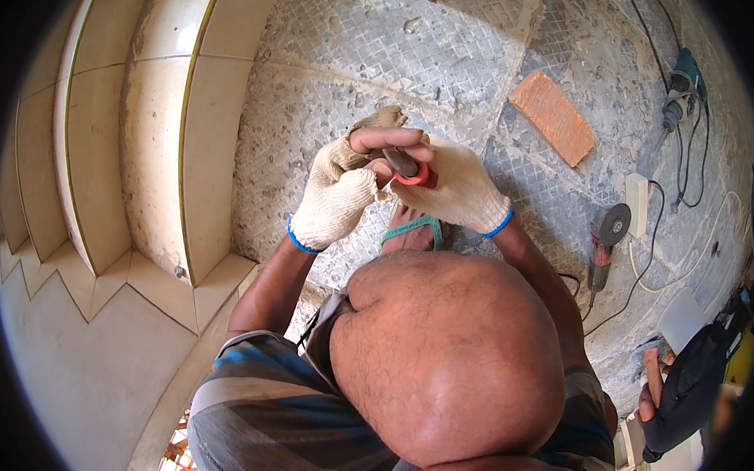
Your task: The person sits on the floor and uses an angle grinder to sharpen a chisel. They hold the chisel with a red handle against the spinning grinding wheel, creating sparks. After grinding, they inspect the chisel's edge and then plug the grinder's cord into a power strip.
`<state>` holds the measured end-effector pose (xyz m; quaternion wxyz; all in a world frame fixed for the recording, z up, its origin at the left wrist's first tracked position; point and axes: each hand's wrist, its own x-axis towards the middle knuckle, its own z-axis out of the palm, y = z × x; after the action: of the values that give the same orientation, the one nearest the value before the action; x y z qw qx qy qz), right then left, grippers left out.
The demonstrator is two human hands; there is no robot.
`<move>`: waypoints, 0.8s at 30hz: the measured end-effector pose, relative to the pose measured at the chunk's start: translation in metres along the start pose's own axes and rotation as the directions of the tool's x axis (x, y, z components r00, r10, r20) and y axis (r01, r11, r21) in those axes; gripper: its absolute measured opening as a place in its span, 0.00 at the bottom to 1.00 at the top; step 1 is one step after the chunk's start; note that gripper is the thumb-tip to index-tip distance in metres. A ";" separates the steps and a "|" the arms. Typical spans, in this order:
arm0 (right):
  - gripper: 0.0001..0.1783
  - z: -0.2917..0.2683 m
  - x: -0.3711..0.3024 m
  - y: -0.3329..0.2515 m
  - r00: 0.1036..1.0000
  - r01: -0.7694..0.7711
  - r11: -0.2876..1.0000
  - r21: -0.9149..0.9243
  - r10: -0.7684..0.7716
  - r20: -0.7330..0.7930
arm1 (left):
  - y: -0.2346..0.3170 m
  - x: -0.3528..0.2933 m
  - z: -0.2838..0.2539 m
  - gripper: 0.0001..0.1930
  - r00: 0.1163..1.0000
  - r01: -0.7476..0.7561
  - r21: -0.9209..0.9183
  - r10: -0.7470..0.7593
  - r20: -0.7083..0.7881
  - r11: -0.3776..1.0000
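Both my hands wear cream knitted gloves with blue cuffs and are close together in front of me. My right hand [458,183] is wrapped round a red-handled tool with a dark metal head [403,162], which looks like pliers. Bare fingers stick out of the glove on my left hand [338,191]; they are bent in a pinch at the tool's metal end. Whatever lies between those fingertips is hidden. Below the hands, a foot with a green strap [413,227] shows on the floor.
Tiled steps [162,135] rise on the left. On the rough grey floor [346,54] lie an orange brick [553,118], an angle grinder [603,248], a white power strip [637,206] and a green corded power tool [683,88]. Cables trail at right. Another person [690,391] is at lower right.
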<state>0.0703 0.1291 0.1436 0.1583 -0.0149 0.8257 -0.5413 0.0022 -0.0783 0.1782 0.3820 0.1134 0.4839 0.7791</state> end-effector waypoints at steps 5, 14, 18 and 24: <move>0.20 0.002 0.005 0.010 0.985 0.142 0.988 -0.062 -0.147 -0.087 | -0.002 -0.004 -0.002 0.26 0.999 0.040 -0.004 -0.040 0.029 0.999; 0.18 -0.003 0.008 0.015 0.938 0.257 0.953 -0.162 -0.286 -0.195 | 0.000 0.001 0.004 0.34 0.998 0.032 0.038 -0.034 0.043 0.999; 0.18 -0.009 0.009 0.012 0.924 0.263 0.943 -0.205 -0.307 -0.229 | 0.004 0.000 0.008 0.43 0.996 0.077 -0.004 -0.077 0.038 0.997; 0.19 -0.009 0.008 0.014 0.863 0.331 0.912 -0.241 -0.396 -0.315 | 0.002 0.002 0.007 0.45 0.995 0.076 0.015 -0.077 0.063 0.997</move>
<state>0.0619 0.1412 0.1328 -0.1015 -0.0863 0.8679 -0.4785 0.0042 -0.0724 0.1831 0.4260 0.1220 0.4802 0.7570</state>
